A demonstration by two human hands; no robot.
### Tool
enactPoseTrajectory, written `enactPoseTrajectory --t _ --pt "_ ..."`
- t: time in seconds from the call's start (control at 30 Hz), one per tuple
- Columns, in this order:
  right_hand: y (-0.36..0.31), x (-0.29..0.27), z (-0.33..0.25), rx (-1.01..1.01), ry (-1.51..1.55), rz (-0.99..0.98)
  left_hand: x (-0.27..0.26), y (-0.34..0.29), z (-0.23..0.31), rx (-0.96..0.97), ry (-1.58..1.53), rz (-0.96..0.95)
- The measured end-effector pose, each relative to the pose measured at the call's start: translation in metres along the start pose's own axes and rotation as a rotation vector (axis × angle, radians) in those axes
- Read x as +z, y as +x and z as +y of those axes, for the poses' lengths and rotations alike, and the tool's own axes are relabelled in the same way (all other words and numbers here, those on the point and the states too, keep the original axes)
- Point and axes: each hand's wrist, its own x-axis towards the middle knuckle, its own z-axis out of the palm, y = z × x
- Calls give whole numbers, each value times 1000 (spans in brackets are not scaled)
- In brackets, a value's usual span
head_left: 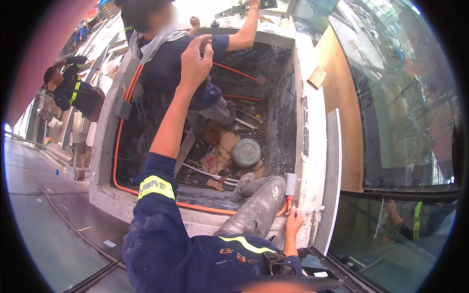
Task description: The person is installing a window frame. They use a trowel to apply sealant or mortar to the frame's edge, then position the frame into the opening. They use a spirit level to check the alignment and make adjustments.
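Observation:
Raised over the concrete pit, my left hand has its fingers curled toward the thumb. Anything pinched there is too small to make out. At the near right corner of the pit, my right hand is closed on the orange conduit, just below a grey junction box. More orange conduit runs along the near and left walls to another grey box. My left forearm covers part of the pit and of a co-worker, who stands inside reaching to the far rim.
On the pit floor lie a round metal bucket, torn cardboard and white pipes. A pale board stands along the right rim near glass panels. A plastic bottle lies left. Another person bends farther off.

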Motion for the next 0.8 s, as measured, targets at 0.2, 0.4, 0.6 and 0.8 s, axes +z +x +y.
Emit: enactPoseTrajectory --t 0.2,0.4,0.6,0.8 --pt "25 12 -52 -159 176 -25 33 55 -42 -121 207 -33" --pt "43 18 -94 -82 195 -165 59 104 -64 31 270 -71" --pt "70 38 -127 -140 217 -221 128 99 -84 -59 403 -342" --pt "76 29 -120 -147 193 -201 169 76 -123 -156 503 -527"
